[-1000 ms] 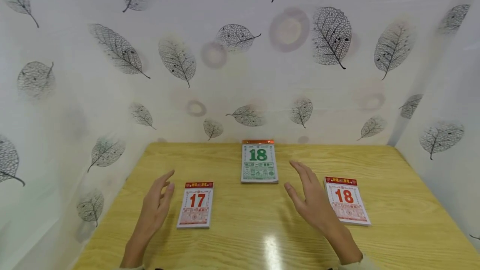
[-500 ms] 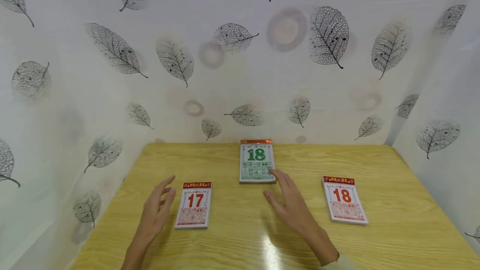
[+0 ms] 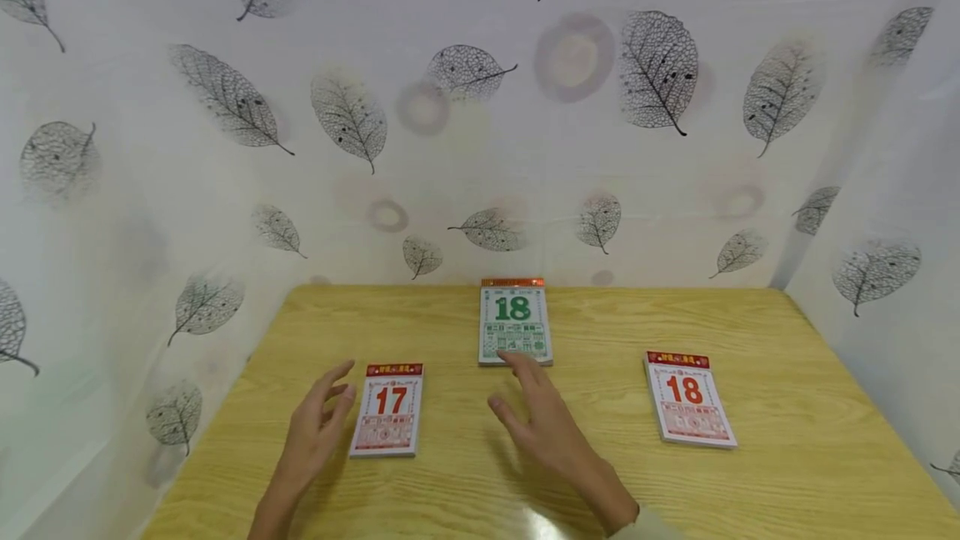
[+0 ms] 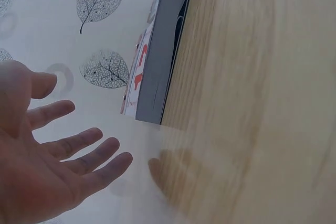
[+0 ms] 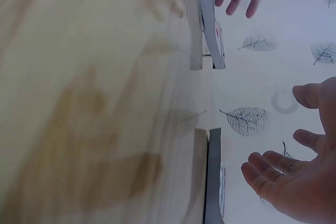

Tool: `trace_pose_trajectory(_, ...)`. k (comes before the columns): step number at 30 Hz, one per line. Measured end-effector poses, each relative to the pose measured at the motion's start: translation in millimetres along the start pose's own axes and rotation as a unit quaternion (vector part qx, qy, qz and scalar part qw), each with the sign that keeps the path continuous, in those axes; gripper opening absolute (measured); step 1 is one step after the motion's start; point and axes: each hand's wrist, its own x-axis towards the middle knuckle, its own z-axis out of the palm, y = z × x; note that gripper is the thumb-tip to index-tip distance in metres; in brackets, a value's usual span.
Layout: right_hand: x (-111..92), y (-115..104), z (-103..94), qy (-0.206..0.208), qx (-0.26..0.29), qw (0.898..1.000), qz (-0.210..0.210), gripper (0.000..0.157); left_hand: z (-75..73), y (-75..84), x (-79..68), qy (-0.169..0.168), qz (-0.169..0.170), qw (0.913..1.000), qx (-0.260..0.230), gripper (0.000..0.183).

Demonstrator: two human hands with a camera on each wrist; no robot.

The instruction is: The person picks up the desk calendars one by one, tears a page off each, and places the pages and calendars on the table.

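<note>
Beside the left edge of a calendar pad with a red 17 (image 3: pixel 387 411), my left hand (image 3: pixel 311 432) hovers with fingers relaxed and touches nothing. In the left wrist view, that pad's grey side (image 4: pixel 164 51) stands apart from the left hand (image 4: pixel 63 156). My right hand (image 3: pixel 547 427) is over the table between the pads, its fingertips overlapping the lower edge of the calendar pad with a green 18 (image 3: pixel 514 323) in the head view. The right wrist view shows the right hand (image 5: pixel 299 166) holding nothing, fingers loosely bent. A third calendar pad, with a red 18 (image 3: pixel 690 400), lies farther right.
All the pads lie on a yellow wood-grain table (image 3: pixel 600 332). A pale curtain with leaf prints (image 3: pixel 480 148) rises behind the table's back edge and along both sides. A bright glare spot (image 3: pixel 542 525) shows near the front.
My right hand has moved left, from beside the red 18 pad to below the green 18 pad. The left hand has lowered slightly. The calendar pads stay in place.
</note>
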Motion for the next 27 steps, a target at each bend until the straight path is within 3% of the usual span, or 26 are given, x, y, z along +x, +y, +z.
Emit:
trace_pose_trajectory(8,6,-11,19.9,-0.033,0.044,0.998,0.02,0.062,2.3,-3.3,-3.3,0.008,0.005,0.9999,-0.003,0.038)
trace_pose_trajectory(20,12,-15,44.2,-0.049,0.075,0.996,0.018,0.06,2.0,-1.3,-8.2,0.012,-0.018,0.9996,-0.018,0.038)
trace_pose_trajectory(27,13,-20,55.0,-0.079,0.116,0.989,0.041,0.061,3.9,-1.8,-9.6,0.004,-0.041,0.9989,-0.022,0.038)
